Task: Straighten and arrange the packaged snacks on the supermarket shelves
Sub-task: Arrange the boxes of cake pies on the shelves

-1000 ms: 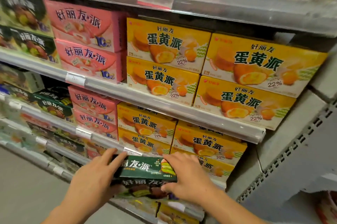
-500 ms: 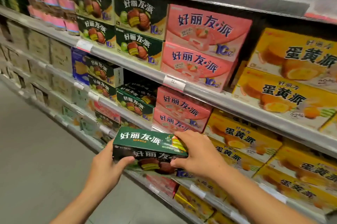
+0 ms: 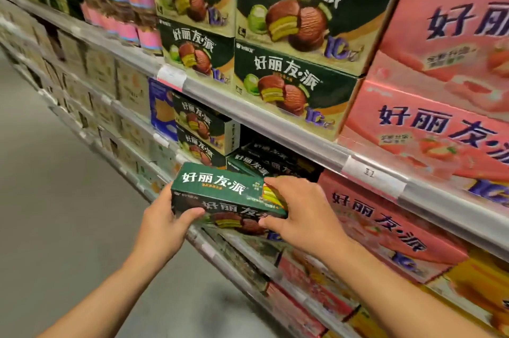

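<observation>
Your left hand (image 3: 162, 223) grips the left end of the green box (image 3: 220, 194); your right hand (image 3: 300, 213) clamps its right end. The box is held in the air just before the middle shelf (image 3: 303, 142), near the loose green boxes (image 3: 272, 163). It looks like light, stiff card; hold it by the ends and avoid crushing the corners.

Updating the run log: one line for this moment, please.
left hand: grips box's left end | right hand: grips right end | green box: held off shelf, near green stack | phase: placing, not set down
</observation>
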`<state>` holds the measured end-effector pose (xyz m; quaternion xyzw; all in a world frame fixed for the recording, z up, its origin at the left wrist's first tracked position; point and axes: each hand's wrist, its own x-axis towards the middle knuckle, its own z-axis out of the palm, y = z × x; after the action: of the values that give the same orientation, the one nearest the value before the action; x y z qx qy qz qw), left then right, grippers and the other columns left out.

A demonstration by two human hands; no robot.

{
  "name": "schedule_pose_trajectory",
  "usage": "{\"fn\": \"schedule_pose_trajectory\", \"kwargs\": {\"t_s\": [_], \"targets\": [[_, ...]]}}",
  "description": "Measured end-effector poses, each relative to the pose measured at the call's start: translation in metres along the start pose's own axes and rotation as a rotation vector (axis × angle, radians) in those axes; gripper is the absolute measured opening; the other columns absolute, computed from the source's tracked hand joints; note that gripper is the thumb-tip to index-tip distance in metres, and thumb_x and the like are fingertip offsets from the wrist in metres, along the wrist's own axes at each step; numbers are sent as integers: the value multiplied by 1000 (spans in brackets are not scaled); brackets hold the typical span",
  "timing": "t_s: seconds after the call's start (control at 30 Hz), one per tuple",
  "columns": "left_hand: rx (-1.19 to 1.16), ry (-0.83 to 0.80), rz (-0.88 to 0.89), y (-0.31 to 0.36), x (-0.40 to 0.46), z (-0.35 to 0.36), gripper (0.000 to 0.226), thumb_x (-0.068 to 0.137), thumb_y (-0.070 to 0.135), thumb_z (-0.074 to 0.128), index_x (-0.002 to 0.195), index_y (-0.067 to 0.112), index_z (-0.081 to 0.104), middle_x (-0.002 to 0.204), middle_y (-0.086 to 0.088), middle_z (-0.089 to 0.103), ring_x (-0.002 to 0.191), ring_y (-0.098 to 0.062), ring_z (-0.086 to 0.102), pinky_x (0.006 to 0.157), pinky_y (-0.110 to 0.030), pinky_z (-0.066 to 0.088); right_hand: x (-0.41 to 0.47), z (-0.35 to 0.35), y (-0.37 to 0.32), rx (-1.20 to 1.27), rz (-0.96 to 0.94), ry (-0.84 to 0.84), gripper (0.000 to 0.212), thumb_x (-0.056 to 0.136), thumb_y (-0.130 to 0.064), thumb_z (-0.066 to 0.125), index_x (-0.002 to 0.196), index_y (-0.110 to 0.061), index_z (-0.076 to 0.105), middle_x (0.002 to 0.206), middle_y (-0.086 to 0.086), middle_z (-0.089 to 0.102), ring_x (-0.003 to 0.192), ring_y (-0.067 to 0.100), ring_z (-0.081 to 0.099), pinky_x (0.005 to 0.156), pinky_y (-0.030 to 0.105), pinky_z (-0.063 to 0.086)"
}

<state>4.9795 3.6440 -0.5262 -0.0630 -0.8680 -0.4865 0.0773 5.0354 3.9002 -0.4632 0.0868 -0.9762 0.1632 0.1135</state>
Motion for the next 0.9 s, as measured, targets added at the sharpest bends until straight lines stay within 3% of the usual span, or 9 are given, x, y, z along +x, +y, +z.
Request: {"fn": "schedule_pose_trajectory", "kwargs": {"t_s": [0.1,0.23,0.47,0.5,0.6,0.7,0.77,0.9], "targets": [[-23,21,2,-5,41,0,58,80,22,76,131,30,51,102,29,59,99,-9,61,83,-29,47,35,11,0,4,9,60,72,70,-57,74,133,-31,50,125,-12,58,117,16,51,96,35,33],[-37,7,42,-6,83,14,51,81,21,74,126,24,50,101,25,56,103,-15,59,80,-31,44,58,20,3,10,81,134,72,68,-54,77,132,-28,55,126,-10,59,117,17,55,98,38,42],[-113,-248,192,-10,130,37,58,84,31,68,136,32,42,116,16,57,100,5,55,77,-7,41,57,20,13,-140,266,132,70,76,-54,72,137,-30,47,118,-5,65,103,21,63,77,37,54],[-118,-293,212,-12,134,39,57,87,31,64,139,30,40,119,12,57,102,4,55,79,-9,43,55,20,13,-192,283,133,69,77,-53,72,136,-27,49,114,-2,67,98,25,66,72,37,55],[-74,-441,324,-14,147,43,51,96,24,51,145,22,36,131,3,55,118,-13,52,94,-31,46,55,20,10,-339,380,118,63,78,-49,72,131,-21,54,98,4,70,86,29,68,62,36,53],[-12,-538,388,-15,162,39,55,98,32,44,150,19,31,143,0,47,129,-17,45,105,-30,38,59,20,8,-440,444,97,50,79,-47,71,118,-18,58,86,6,69,76,32,67,55,37,51],[59,-492,496,-17,172,32,56,98,36,45,147,11,34,144,-5,44,132,-21,41,108,-31,34,64,19,8,-478,531,31,40,85,-53,60,106,-18,55,83,6,67,76,32,65,56,36,46],[373,-275,843,-20,205,20,56,92,30,58,137,0,45,139,-21,46,131,-37,41,106,-52,37,76,21,13,-510,649,-39,38,90,-54,51,102,-18,52,89,8,69,84,32,65,55,33,33]]}}
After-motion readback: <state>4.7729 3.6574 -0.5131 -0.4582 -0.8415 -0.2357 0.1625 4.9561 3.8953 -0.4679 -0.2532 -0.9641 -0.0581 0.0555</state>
